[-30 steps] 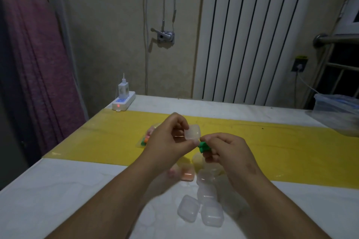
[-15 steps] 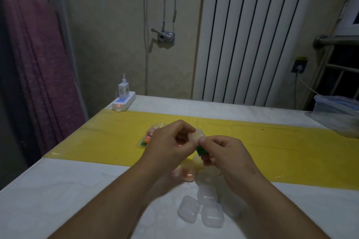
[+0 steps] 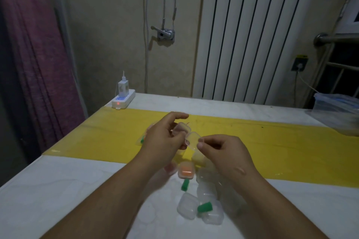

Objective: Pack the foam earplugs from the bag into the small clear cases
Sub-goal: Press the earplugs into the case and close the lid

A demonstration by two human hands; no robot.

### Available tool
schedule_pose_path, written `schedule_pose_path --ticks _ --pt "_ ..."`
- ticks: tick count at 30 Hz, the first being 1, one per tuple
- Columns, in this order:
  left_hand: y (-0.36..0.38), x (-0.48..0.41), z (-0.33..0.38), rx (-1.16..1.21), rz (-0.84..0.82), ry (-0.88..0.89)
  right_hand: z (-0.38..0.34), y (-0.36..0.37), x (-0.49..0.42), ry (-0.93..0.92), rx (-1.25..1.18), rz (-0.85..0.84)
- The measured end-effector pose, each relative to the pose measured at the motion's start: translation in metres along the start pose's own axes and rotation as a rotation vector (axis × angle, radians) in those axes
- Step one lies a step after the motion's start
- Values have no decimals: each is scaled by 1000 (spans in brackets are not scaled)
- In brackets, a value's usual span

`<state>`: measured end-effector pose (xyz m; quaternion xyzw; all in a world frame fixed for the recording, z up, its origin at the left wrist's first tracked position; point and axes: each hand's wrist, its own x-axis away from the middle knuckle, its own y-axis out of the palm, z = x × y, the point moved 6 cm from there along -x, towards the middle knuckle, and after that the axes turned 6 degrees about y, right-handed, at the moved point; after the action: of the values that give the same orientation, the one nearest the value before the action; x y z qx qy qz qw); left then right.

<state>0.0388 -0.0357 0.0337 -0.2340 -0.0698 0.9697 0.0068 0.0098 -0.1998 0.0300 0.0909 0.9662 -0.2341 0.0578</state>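
Above the yellow strip, my left hand (image 3: 165,138) grips a small clear case (image 3: 182,130) whose hinged lid (image 3: 192,139) stands open. My right hand (image 3: 221,151) pinches that lid's edge with thumb and forefinger. No earplug shows inside the case. Two green foam earplugs (image 3: 185,184) (image 3: 205,207) lie loose on the white table among several empty clear cases (image 3: 187,205). A closed case with orange earplugs (image 3: 186,170) sits just below my hands. The earplug bag (image 3: 142,139) is mostly hidden behind my left hand.
A yellow strip (image 3: 272,145) crosses the white table (image 3: 58,190). A power strip with a charger (image 3: 123,99) sits at the far left corner. A clear plastic bag (image 3: 338,118) lies at the far right. A purple curtain hangs on the left.
The case in my hands has come open. The green earplugs that my right hand held are out of it and now lie on the table among the empty cases.
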Motion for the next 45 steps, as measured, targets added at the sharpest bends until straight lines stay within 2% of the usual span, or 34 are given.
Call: schedule_pose_path --ticks 6,9,14,18,25,34,41,45 --pt "3 1 -3 -36 -150 -28 -1 -8 -3 -44 130 74" --pt "-8 -1 -5 -132 -30 -51 -11 -13 3 -84 157 49" --pt "-21 -3 -7 -127 61 -74 -35 13 41 -190 430 -508" --pt "-21 -2 -7 -128 76 -80 -40 22 56 -221 610 -641" --pt "-20 -2 -8 -150 77 -79 -40 27 67 -198 829 -696" --pt "-19 -1 -6 -170 64 -86 -45 25 68 -281 1116 -523" --pt "-18 -1 -8 -173 58 -95 -43 31 72 -348 1133 -520" --pt "-18 -1 -8 -193 68 -77 -35 32 65 -276 870 -651"
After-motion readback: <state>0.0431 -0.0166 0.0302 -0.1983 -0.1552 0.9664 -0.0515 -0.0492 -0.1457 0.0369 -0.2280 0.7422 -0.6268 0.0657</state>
